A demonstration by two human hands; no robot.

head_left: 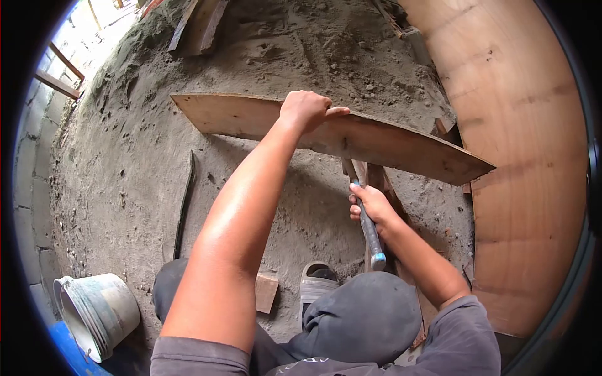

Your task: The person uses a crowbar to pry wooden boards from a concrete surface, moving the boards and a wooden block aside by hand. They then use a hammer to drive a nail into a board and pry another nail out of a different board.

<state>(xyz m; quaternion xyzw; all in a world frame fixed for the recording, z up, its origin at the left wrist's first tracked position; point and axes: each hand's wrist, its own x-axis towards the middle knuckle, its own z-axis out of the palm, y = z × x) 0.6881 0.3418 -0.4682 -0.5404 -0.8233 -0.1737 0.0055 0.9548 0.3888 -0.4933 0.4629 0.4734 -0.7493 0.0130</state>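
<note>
A long plywood strip (251, 118) stands on edge, slanting from upper left to lower right. My left hand (306, 109) is closed over its top edge near the middle. Lower down, my right hand (370, 203) is wrapped round the dark handle of a tool (371, 241) with a blue-marked end. The tool's upper end meets the near side of the strip, and its head is hidden. Pieces of wood (382, 188) lie beneath the tool, close to my right hand.
Sandy ground (125, 188) surrounds my knees. A large plywood sheet (520, 156) stands on the right. Stacked buckets (113, 313) lie at the lower left beside a block wall (28, 175). Boards (200, 25) rest on the sand at the top, and a wood block (266, 293) sits near my legs.
</note>
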